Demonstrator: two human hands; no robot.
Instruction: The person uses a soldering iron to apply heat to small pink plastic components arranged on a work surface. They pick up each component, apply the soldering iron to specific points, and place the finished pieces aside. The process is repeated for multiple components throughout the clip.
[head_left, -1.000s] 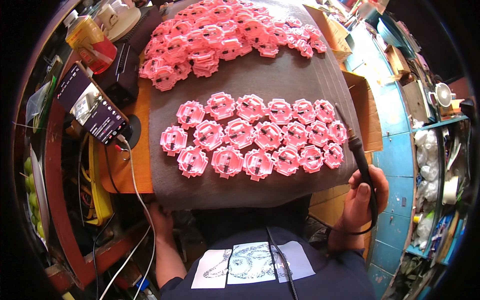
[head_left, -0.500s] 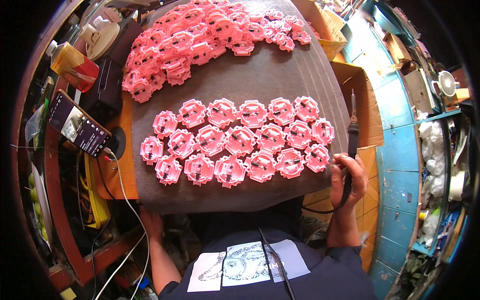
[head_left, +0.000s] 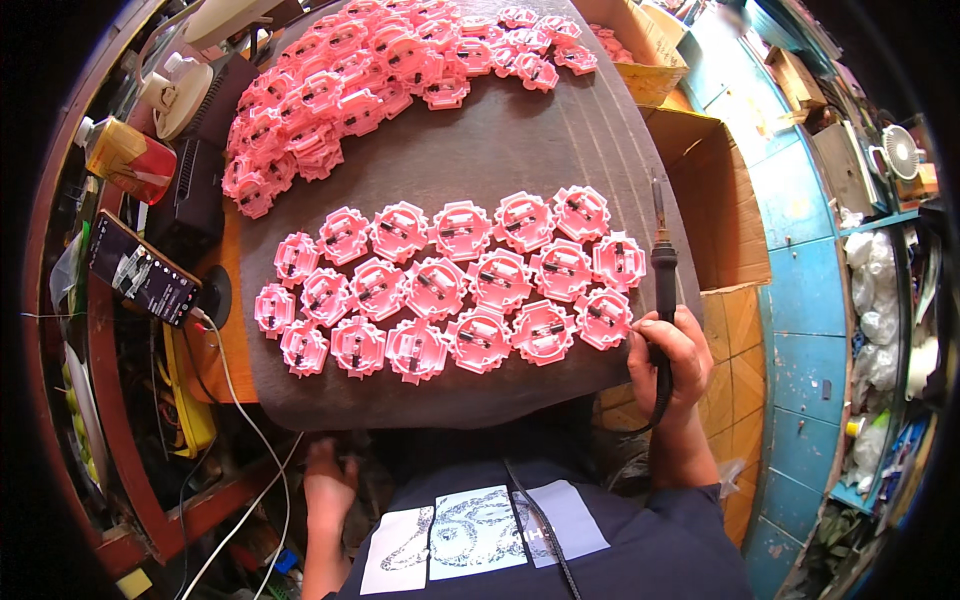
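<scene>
Dark navy, my shirt (head_left: pixel 410 490) with its pale printed panels fills the nearest ground, below the near edge of the table (head_left: pixel 460 150). My left hand (head_left: pixel 328 485) is just short of that edge, left of the table's middle; I cannot tell whether its fingers are spread or closed, or on what. My right hand (head_left: pixel 675 360), at the table's near right corner, has its fingers and thumb wrapped around the black handle of a soldering iron (head_left: pixel 664 275). The iron lies along the table's right edge, its slim metal tip pointing toward the table's far end.

On the table's nearer half, nineteen pink pieces (head_left: pixel 435 289) form three rows of six, seven and six, each carrying small black parts. The right end of the nearest row is just beside my right fingertips; contact cannot be made out. A phone (head_left: pixel 140 268) is propped at the table's left side, a white cable (head_left: pixel 243 380) running from its lower end. Beside the table's right edge stands an open carton (head_left: pixel 715 190). Farther off, left of the table, is a bottle (head_left: pixel 130 160) of red and yellow. A heap of similar pink parts (head_left: pixel 320 95) covers much of the table's far end.
</scene>
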